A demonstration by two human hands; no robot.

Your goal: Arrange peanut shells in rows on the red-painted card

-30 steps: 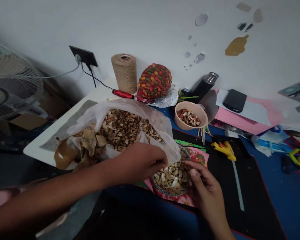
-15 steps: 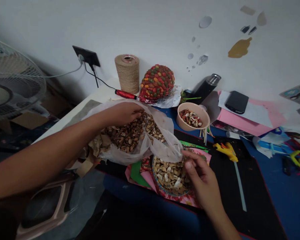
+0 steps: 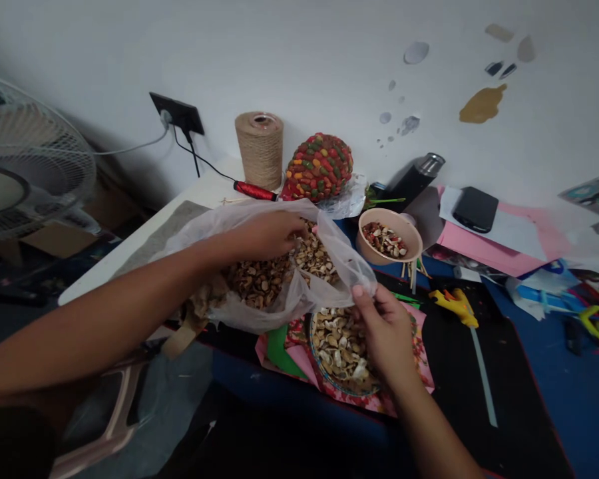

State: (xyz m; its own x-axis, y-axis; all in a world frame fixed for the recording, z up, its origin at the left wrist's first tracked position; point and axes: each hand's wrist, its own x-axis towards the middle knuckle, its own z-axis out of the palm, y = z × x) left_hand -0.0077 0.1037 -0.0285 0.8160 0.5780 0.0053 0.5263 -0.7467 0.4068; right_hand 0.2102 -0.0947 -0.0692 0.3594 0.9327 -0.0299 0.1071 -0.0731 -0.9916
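A thin white plastic bag (image 3: 259, 322) lies spread on the table, full of nut shells that look like pistachio, darker brown shells (image 3: 259, 278) on one side and paler ones (image 3: 319, 258) on the other. My left hand (image 3: 269, 234) is over the bag's far part, fingers curled down by the shells; what they hold, if anything, is hidden. The bag's right edge is pinched between thumb and fingers of my right hand (image 3: 387, 326). Below that edge, a round patterned plate (image 3: 315, 356) holds more pale shells (image 3: 337, 346), partly covered by the bag and my right hand.
Behind the bag stand a twine spool (image 3: 260, 150) and a rounded object covered in coloured shells (image 3: 320, 166). To the right are a peach bowl of shells (image 3: 413, 229), a black flask (image 3: 414, 176), a yellow glue gun (image 3: 456, 306) and a phone (image 3: 475, 209). A fan (image 3: 34, 159) is at left.
My left hand has moved right across the bag toward the paler shells. My right hand has shifted up and left, its thumb now closed on the bag's edge.
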